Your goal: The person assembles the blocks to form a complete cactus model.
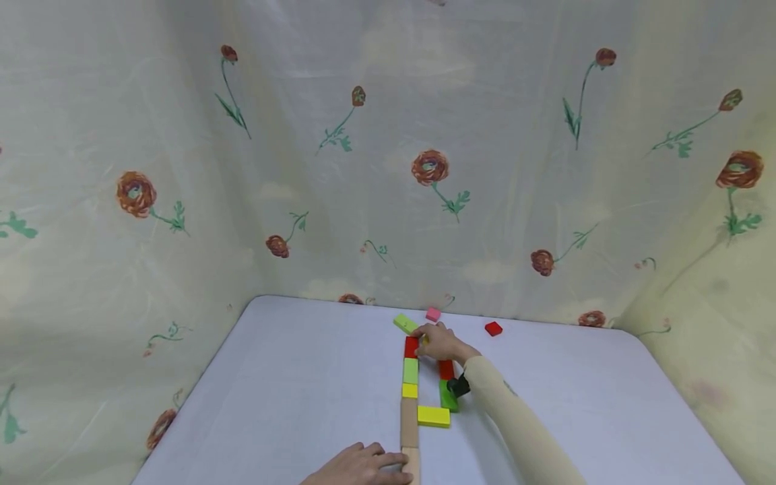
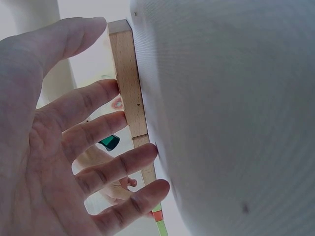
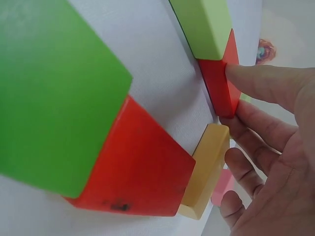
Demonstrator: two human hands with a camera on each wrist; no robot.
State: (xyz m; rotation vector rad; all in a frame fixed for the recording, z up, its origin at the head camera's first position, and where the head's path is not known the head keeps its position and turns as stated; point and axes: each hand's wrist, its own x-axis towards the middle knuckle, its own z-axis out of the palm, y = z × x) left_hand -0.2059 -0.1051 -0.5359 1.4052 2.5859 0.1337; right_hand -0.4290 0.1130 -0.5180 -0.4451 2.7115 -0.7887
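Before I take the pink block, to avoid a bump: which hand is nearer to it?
Right. The right hand is just short of the pink block; the left hand is much farther off, at the wooden block nearest the person.

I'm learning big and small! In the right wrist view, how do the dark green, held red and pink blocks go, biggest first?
Dark green block
Held red block
Pink block
Nearness makes true sizes unsure.

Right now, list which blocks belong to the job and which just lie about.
Seemingly in the job:
long row of blocks
red block pinched by right hand
shorter row alongside
bright yellow block

Seemingly lying about:
pink block
lone red block
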